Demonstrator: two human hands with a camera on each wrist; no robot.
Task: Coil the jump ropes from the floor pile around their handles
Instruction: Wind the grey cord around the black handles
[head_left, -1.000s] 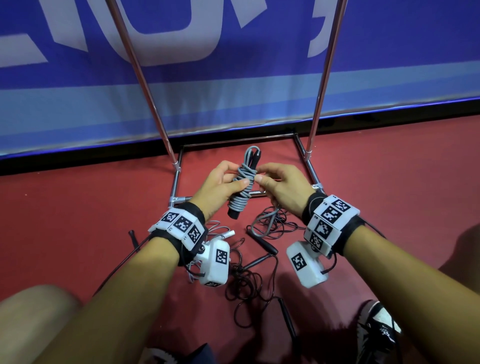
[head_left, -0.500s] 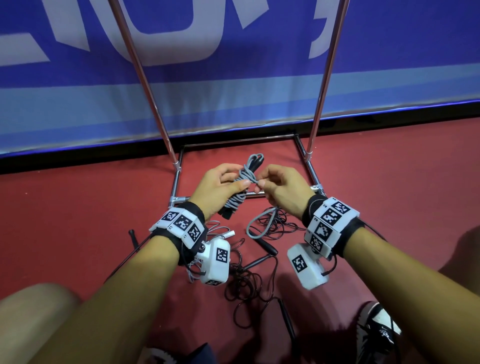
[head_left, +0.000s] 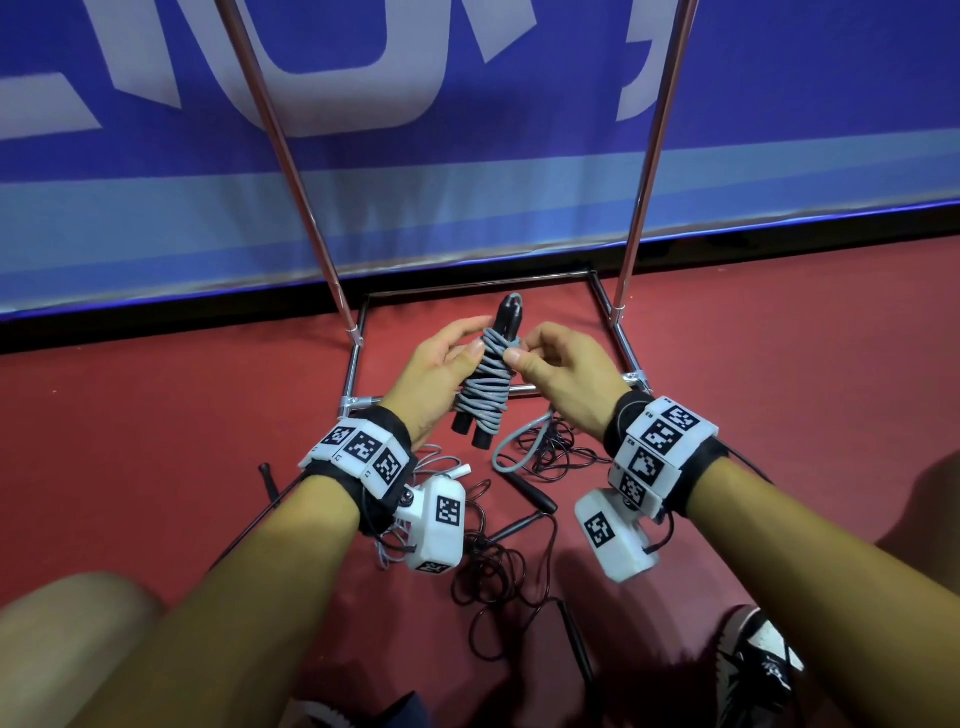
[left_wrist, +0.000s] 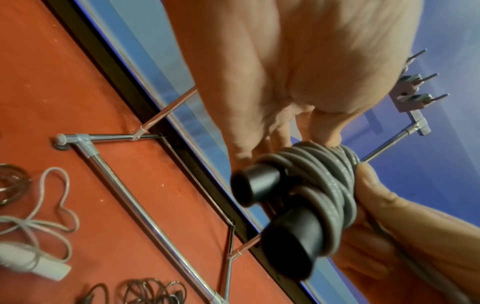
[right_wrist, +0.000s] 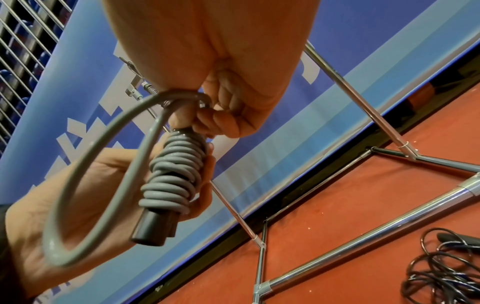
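A grey jump rope (head_left: 485, 387) is wound in many turns round its two black handles (head_left: 470, 434), held side by side and nearly upright above the floor. My left hand (head_left: 441, 371) grips this bundle (left_wrist: 322, 185) from the left, thumb pressed on the coils. At the bundle's upper right my right hand (head_left: 558, 371) pinches the rope between thumb and forefinger. A loose grey loop (right_wrist: 85, 168) hangs from that pinch down below the handles (right_wrist: 154, 230). On the red floor under my wrists lies a pile of thin black ropes (head_left: 498, 566) with black handles.
A chrome rack base (head_left: 358, 358) with two slanted poles stands on the floor right behind my hands, before a blue banner wall (head_left: 467, 156). A white-handled grey rope (left_wrist: 31, 242) lies by my left wrist. My shoe (head_left: 753, 665) is at bottom right, my knee at bottom left.
The bundle has swung from leaning right to nearly upright. My right hand has carried the rope up to the top right of the coil, and the hanging loop has shortened.
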